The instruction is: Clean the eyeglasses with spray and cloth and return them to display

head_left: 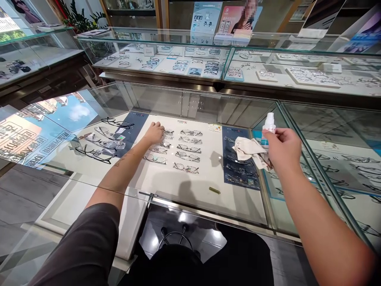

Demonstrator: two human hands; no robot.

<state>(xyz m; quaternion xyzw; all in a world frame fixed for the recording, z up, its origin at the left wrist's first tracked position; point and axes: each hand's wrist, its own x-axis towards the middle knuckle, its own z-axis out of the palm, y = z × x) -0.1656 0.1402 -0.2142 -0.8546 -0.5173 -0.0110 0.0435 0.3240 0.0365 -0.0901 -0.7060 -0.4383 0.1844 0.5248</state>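
My left hand [154, 133] reaches inside a glass display case and rests among rows of spectacles [188, 148] laid on a white display mat [205, 174]; its fingers curl over a pair at the top of the left column, and whether they grip it I cannot tell. My right hand [282, 149] is above the case's glass top, holding a small white spray bottle [269, 124] upright together with a crumpled white cloth [248, 149] that hangs from the fingers.
Dark-framed glasses [98, 153] lie on the left part of the case, more on a blue mat [238, 167]. A small brass-coloured object [214, 190] lies on the white mat. Another glass counter [208, 63] with eyewear stands beyond. A stool [175, 238] is below.
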